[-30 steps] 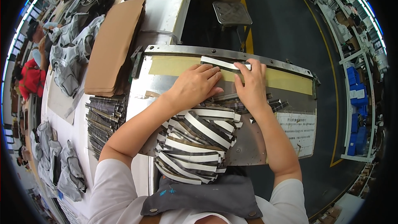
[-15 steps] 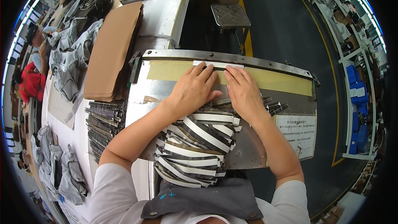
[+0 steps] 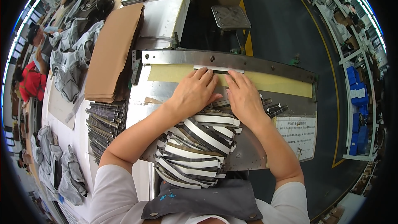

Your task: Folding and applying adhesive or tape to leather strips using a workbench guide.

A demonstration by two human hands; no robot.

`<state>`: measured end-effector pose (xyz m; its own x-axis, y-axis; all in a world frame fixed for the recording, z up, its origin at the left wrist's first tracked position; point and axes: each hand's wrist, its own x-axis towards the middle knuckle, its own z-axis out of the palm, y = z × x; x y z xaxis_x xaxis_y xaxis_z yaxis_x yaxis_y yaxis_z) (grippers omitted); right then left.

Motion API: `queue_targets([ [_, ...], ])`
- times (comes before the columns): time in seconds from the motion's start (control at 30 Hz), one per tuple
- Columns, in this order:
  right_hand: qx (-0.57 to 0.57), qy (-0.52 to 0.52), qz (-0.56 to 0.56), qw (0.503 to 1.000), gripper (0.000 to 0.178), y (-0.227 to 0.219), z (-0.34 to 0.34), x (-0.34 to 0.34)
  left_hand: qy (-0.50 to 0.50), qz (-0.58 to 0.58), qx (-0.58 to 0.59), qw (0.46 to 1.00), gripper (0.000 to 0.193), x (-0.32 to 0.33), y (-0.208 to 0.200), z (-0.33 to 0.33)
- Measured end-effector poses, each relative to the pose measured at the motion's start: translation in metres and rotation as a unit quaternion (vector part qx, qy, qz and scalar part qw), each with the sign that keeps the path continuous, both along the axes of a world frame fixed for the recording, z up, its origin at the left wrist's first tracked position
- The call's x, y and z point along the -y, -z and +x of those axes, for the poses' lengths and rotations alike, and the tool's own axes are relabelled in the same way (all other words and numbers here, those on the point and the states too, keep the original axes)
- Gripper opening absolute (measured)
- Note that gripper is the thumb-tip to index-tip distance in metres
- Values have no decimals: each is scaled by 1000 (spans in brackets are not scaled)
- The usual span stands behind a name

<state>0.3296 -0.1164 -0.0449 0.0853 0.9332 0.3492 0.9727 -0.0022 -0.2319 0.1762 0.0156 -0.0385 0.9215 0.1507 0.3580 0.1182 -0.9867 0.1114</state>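
A thin white strip [image 3: 218, 68] with a dark near edge lies along the metal bar [image 3: 244, 60] at the far side of the metal work plate [image 3: 137, 99]. My left hand [image 3: 194, 89] rests palm down, fingers stretched forward, the tips on the strip's near edge. At the strip's right end the fingertips of my right hand [image 3: 244, 95] press down in the same flat way. Yellow tape [image 3: 282, 83] runs beneath the strip. Close to my body, a loose heap of black and white strips [image 3: 195, 149] fills the plate's near part.
Left of the plate stand a stack of brown sheets [image 3: 114, 54] and a pile of dark strips [image 3: 105, 128]. A printed sheet [image 3: 294, 137] lies on the plate's right. Beyond are a stool [image 3: 231, 16], grey fabric pieces [image 3: 66, 74] and shelves with blue bins [image 3: 358, 93].
The metal bar has tilted, showing a broader face, and fittings now show behind it. My fingertips have drawn slightly nearer to me; both hands remain at the white strip.
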Motion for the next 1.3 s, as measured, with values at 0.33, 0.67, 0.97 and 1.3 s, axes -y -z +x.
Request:
queue_targets([
  [0.33, -80, -15, 40, 996, 41, -6, 7, -1, 5, -23, 20, 1000, 41, -2, -2, 2],
  [0.67, -37, -43, -1, 998, 41, -10, 5, 3, 142, -86, 43, 985, 25, -9, -5, 2],
  [0.97, 2, 48, -18, 999, 40, -1, 3, 5, 36, 0, 22, 999, 37, -10, -1, 3],
  [1.3, -11, -25, 19, 999, 38, 4, 5, -1, 8, 10, -15, 1000, 48, -10, 0, 3],
])
